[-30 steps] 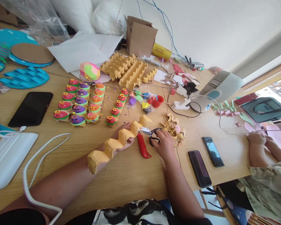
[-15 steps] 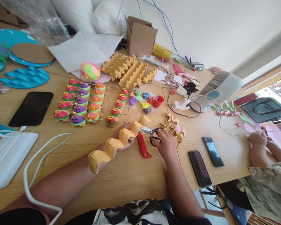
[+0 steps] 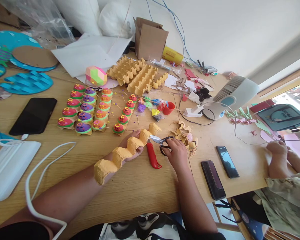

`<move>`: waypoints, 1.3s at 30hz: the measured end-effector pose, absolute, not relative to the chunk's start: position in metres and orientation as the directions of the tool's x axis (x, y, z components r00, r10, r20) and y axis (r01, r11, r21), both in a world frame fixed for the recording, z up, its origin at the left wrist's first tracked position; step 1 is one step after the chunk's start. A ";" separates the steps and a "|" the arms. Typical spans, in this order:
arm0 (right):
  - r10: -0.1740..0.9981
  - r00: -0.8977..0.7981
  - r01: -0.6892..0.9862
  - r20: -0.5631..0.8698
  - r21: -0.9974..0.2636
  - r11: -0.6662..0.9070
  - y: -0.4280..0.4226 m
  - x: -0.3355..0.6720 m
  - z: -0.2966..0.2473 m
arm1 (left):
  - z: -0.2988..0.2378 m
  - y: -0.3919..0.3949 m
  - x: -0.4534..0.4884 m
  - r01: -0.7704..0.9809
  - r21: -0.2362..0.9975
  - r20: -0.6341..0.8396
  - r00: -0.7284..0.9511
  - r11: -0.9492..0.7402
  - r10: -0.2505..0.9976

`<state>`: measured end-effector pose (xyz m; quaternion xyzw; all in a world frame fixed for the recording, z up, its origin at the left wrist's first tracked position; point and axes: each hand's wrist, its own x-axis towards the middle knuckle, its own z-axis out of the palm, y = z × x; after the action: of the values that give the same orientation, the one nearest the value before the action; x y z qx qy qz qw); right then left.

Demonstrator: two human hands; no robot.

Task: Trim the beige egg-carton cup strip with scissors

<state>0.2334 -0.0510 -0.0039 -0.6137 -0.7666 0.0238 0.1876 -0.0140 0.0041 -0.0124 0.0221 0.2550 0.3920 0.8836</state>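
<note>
My left hand (image 3: pixel 137 150) is closed around a strip of yellow egg carton (image 3: pixel 121 155), a row of several bumps held slantwise above the table. In my right hand (image 3: pixel 177 153) are small scissors (image 3: pixel 162 141) with black handles. Their blades point left and meet the edge of the strip near its far end. Beneath, on the wood, lies a red-handled knife (image 3: pixel 153 156), its blade mostly hidden by the strip. Carton scraps (image 3: pixel 186 135) are heaped just beyond my right hand.
Painted carton cups with faces (image 3: pixel 86 108) stand in rows at left, near uncut egg cartons (image 3: pixel 142 78). Two phones (image 3: pixel 213 180) lie to the right, and a fan (image 3: pixel 230 96) stands behind. A co-worker's hands (image 3: pixel 277 150) rest at far right. A white cable (image 3: pixel 27 186) crosses my left arm.
The scissor blades look slightly more closed at the strip's edge. Both hands and the carton strip have stayed almost in place.
</note>
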 end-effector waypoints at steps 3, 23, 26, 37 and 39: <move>0.954 -0.161 0.924 0.254 -0.300 0.236 -0.051 0.234 -0.004 | -0.015 0.005 -0.015 -0.670 0.270 -0.426 0.561 0.692 0.710; 0.988 0.039 -0.224 -0.152 -0.965 -0.139 -0.045 0.191 -0.023 | -0.020 -0.018 0.010 -0.108 0.993 0.073 0.243 -0.047 0.967; 0.993 0.041 -0.201 -0.114 -0.974 -0.104 -0.041 0.194 -0.027 | -0.009 -0.020 0.006 0.194 0.898 0.383 0.104 -0.396 0.918; 0.996 0.037 -0.079 -0.075 -0.994 -0.072 -0.040 0.193 -0.032 | 0.086 0.022 -0.162 0.933 0.360 0.322 -0.123 -0.002 0.939; 0.998 0.032 -0.063 -0.062 -0.996 -0.060 -0.041 0.192 -0.030 | 0.083 0.042 -0.207 0.924 0.249 0.144 -0.333 0.292 0.932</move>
<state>0.1917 -0.0405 -0.0299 -0.5078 -0.4601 0.5217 0.5082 -0.2070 0.0425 0.0829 0.5773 0.8035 0.1447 0.0143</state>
